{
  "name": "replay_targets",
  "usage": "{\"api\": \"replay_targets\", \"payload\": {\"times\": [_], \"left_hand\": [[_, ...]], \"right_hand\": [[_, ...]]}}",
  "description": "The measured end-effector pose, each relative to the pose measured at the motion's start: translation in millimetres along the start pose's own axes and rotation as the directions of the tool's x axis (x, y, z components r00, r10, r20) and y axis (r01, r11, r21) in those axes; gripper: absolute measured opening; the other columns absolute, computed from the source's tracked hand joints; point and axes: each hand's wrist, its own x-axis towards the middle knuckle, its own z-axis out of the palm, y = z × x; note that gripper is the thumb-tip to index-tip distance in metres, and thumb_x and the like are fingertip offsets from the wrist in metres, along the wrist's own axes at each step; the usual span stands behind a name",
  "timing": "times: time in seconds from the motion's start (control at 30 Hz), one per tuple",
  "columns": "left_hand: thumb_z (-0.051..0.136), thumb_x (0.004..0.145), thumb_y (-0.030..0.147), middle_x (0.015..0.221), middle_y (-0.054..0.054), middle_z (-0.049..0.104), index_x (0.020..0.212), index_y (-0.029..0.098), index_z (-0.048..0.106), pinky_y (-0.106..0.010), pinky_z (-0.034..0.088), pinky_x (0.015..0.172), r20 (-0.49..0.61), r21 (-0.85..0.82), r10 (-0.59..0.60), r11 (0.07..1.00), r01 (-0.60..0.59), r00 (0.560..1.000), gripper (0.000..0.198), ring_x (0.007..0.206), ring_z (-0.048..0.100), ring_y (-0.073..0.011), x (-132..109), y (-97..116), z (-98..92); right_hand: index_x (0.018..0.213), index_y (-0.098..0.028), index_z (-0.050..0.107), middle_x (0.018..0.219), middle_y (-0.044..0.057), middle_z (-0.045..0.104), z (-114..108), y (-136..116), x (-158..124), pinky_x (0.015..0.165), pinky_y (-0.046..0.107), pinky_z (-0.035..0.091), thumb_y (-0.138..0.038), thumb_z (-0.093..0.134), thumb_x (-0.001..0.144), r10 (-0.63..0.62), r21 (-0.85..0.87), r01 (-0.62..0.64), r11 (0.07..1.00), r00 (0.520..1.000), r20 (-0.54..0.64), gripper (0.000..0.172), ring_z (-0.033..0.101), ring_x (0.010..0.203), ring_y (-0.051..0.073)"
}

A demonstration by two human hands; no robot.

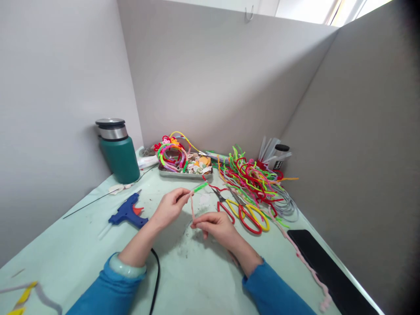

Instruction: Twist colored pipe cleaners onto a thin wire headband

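Note:
My left hand (170,205) is raised over the pale green table (82,245), its fingers pinched on the upper end of a pink pipe cleaner (192,206) where a short green pipe cleaner piece (200,187) sticks out. My right hand (216,226) sits lower and to the right, fingers closed on the pink pipe cleaner's lower end. The pink strand runs between the two hands. Both wrists show blue sleeves.
A blue glue gun (127,212) lies left of my hands. Scissors with red and yellow handles (244,212) lie to the right, beside a heap of coloured pipe cleaners (252,177). A metal tray (183,173) and a green flask (118,151) stand behind. A black phone (321,267) lies right.

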Motion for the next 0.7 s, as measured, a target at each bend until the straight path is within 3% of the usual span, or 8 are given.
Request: {"api": "replay_targets", "payload": {"times": [0.23, 0.33, 0.47, 0.7], "left_hand": [[0.049, 0.081, 0.038, 0.079, -0.003, 0.062, 0.085, 0.014, 0.060, -0.024, 0.042, 0.069, -0.007, -0.177, -0.068, 0.982, 0.066, 0.998, 0.026, 0.075, 0.054, -0.0142, -0.3, 5.0, -0.5], [0.053, 0.079, 0.039, 0.074, -0.002, 0.060, 0.081, 0.013, 0.059, -0.023, 0.042, 0.064, -0.012, -0.206, -0.076, 0.976, 0.072, 0.997, 0.026, 0.070, 0.053, -0.0130, -1.3, 8.9, 1.5], [0.055, 0.077, 0.039, 0.067, -0.001, 0.057, 0.076, 0.013, 0.059, -0.021, 0.040, 0.057, -0.046, -0.172, -0.059, 0.984, 0.050, 0.997, 0.027, 0.063, 0.050, -0.0112, -2.6, 11.9, 3.4], [0.051, 0.081, 0.038, 0.070, -0.001, 0.057, 0.075, 0.015, 0.063, -0.022, 0.039, 0.058, -0.162, 0.013, 0.114, 0.993, -0.113, 0.980, 0.027, 0.065, 0.050, -0.0119, -2.5, 10.2, 0.5]], "right_hand": [[0.077, -0.019, 0.073, 0.071, 0.004, 0.071, -1.6, 6.7, 5.1, 0.043, 0.021, 0.041, -0.027, 0.065, 0.069, 0.041, 0.006, -0.040, 0.999, 0.988, -0.146, 0.014, 0.049, 0.037, 0.007], [0.077, -0.019, 0.072, 0.071, 0.004, 0.071, -0.2, 8.8, 6.3, 0.041, 0.022, 0.040, -0.028, 0.065, 0.068, 0.039, 0.007, -0.039, 0.999, 0.989, -0.144, 0.015, 0.049, 0.036, 0.008], [0.079, -0.017, 0.070, 0.073, 0.005, 0.071, 1.1, 11.2, 8.4, 0.039, 0.020, 0.039, -0.029, 0.064, 0.069, 0.051, 0.038, -0.046, 0.998, 0.989, -0.137, 0.017, 0.049, 0.037, 0.007], [0.094, -0.016, 0.060, 0.060, -0.001, 0.065, -8.0, 7.9, 10.6, 0.035, 0.016, 0.030, -0.034, 0.062, 0.070, 0.072, 0.115, -0.047, 0.992, 0.972, -0.223, 0.030, 0.044, 0.035, 0.006]]}}
